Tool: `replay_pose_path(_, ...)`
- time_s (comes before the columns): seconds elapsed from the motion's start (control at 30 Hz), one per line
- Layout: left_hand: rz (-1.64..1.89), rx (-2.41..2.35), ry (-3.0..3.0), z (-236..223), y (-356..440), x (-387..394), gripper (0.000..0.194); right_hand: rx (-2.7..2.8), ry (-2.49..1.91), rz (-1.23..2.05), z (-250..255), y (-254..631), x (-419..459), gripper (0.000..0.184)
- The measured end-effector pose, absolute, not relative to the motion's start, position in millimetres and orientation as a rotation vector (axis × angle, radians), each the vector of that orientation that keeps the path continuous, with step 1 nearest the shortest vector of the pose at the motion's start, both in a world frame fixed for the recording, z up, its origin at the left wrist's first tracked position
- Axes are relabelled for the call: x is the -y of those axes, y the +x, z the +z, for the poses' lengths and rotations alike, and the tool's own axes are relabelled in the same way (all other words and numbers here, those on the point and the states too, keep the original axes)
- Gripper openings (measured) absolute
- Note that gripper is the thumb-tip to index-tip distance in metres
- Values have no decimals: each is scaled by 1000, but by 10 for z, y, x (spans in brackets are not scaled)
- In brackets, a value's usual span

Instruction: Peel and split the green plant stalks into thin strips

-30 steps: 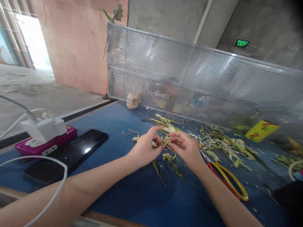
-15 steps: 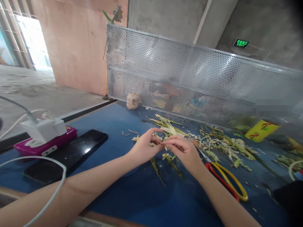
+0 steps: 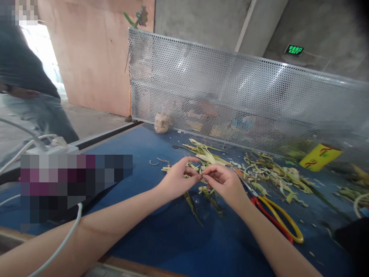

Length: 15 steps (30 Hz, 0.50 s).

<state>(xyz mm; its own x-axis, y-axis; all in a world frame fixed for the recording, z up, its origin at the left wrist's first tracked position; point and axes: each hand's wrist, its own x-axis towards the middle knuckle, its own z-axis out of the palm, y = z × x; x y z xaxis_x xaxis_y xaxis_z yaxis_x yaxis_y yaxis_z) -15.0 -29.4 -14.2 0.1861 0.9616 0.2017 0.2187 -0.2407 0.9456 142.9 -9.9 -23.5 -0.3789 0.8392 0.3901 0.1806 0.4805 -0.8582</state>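
Observation:
My left hand point(image 3: 181, 174) is over the middle of the blue table, thumb and fingertips closed in a pinch. Meeting it there, my right hand point(image 3: 223, 179) pinches at the same spot. Whatever is between the fingertips is too small and hidden to name. Below and behind the hands are green plant stems point(image 3: 192, 207) and a stalk with pale buds or florets point(image 3: 211, 200). Long pale green husk-like leaves point(image 3: 209, 154) lie just beyond. Scissors point(image 3: 276, 217) with one red and one yellow handle rest beside my right wrist.
Plant scraps point(image 3: 276, 177) cover the table's right side. A yellow wrapped roll point(image 3: 321, 157) and a whitish lump point(image 3: 161, 123) stand near the perforated metal panel point(image 3: 207, 77). A white cable point(image 3: 67, 234) crosses my left forearm. A person point(image 3: 31, 84) is at the far left.
A person in a dark top and jeans has come into view at the left. My right hand's fingers have curled slightly more; both hands stay in nearly the same place.

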Motion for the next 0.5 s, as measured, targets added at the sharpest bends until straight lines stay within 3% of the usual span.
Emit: replay_pose_path(0.5,1115,-1038,1764,-180,-175,307,50,1814,-856,921,-268,1449,65,10)
